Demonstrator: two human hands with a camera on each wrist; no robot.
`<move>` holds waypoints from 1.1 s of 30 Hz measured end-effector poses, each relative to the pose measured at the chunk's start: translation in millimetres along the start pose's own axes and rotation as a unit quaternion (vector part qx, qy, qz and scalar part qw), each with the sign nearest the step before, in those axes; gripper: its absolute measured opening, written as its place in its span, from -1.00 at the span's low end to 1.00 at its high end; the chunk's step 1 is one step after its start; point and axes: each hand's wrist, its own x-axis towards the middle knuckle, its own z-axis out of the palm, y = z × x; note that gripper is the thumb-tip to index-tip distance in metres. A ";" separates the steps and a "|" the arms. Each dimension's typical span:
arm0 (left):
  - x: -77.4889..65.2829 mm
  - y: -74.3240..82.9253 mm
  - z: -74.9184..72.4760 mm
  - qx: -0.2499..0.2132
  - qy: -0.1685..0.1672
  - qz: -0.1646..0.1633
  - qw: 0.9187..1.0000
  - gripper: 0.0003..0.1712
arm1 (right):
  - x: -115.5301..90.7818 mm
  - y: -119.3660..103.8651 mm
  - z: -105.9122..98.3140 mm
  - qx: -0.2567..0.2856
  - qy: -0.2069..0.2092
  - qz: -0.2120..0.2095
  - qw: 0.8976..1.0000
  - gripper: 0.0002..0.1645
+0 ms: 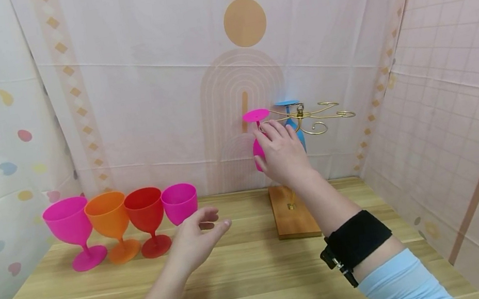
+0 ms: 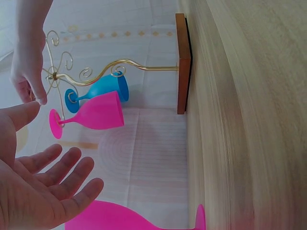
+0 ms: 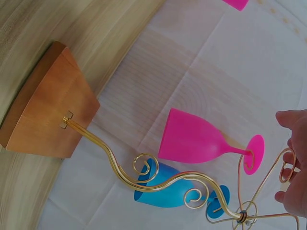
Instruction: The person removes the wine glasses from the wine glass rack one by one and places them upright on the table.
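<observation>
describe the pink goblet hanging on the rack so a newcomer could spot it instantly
On the wooden table, find the gold rack rising from a wooden base. Upside down from its top hangs the pink goblet. Colour separates it from the blue goblet alongside; hanging separates it from the upright pink goblets on the table.

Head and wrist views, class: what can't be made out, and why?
Head view: stem and foot of the row's right-end pink goblet, hidden by the left hand.
Head view: gold rack, its middle hidden by the right hand and forearm.
Right wrist view: most of the pink thing at the upper right, cut off by the top edge.
</observation>
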 end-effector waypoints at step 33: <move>1.1 -3.6 0.4 0.004 -0.005 0.008 1.000 -0.33 | -30.1 13.8 6.8 0.033 0.100 -0.033 0.994 -0.39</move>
